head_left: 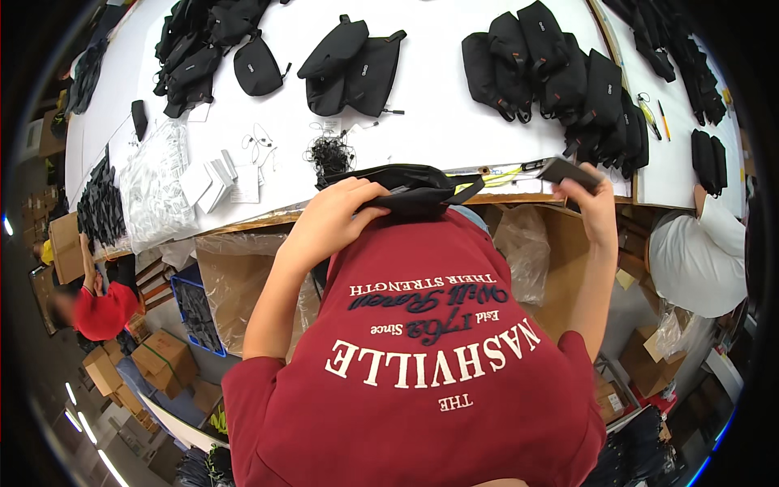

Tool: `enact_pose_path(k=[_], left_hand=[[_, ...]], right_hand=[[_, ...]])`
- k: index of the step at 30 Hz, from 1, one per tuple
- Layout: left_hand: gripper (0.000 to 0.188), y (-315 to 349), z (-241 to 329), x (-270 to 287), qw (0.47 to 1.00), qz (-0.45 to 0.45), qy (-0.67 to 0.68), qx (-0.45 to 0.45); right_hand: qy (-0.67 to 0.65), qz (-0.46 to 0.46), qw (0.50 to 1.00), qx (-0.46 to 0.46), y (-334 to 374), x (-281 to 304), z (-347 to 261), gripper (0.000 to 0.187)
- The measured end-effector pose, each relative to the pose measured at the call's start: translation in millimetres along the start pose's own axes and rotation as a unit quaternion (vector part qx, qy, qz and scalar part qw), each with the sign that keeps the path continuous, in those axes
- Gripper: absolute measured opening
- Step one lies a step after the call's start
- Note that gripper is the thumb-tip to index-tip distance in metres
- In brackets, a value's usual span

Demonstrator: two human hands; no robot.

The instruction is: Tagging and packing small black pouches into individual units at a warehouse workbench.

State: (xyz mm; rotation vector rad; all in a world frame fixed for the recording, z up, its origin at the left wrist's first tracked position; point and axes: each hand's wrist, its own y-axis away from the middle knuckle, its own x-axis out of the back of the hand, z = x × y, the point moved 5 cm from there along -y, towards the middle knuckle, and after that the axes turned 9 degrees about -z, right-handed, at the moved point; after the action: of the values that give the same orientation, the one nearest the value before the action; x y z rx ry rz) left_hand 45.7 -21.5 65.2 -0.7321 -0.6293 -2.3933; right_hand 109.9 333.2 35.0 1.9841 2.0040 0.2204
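At the table's near edge, my left hand (345,213) grips the left side of a black fabric pouch (422,180). The pouch lies against my front with its mouth partly open, and a black strap loop sticks out on its right. My right hand (594,203) is raised to the right of the pouch, apart from it. Between its thumb and fingers is a dark grey flat rectangular block (568,172), whose exact kind I cannot make out. Beneath that block, yellow-green cord or tape (507,177) lies along the table edge.
Black pouches (519,61) are piled at the right, with more pouches (357,69) at the centre back. Tangled black cords (329,156), white cards (209,183) and clear plastic bags (158,191) lie nearer. A person in white (694,260) stands at the right; another in red (105,308) is left.
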Motion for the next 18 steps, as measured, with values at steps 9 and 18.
enact_pose_path(k=[9, 18], left_hand=[[0.019, -27, 43, -4, 0.994, -0.023, -0.088, -0.059], [0.02, -24, 49, 1, 0.954, 0.102, -0.232, -0.159]], right_hand=[[0.003, 0.073, 0.98, 0.183, -60, -91, 6, 0.025], [0.369, -0.184, 0.892, 0.186, -39, -162, -11, 0.025]])
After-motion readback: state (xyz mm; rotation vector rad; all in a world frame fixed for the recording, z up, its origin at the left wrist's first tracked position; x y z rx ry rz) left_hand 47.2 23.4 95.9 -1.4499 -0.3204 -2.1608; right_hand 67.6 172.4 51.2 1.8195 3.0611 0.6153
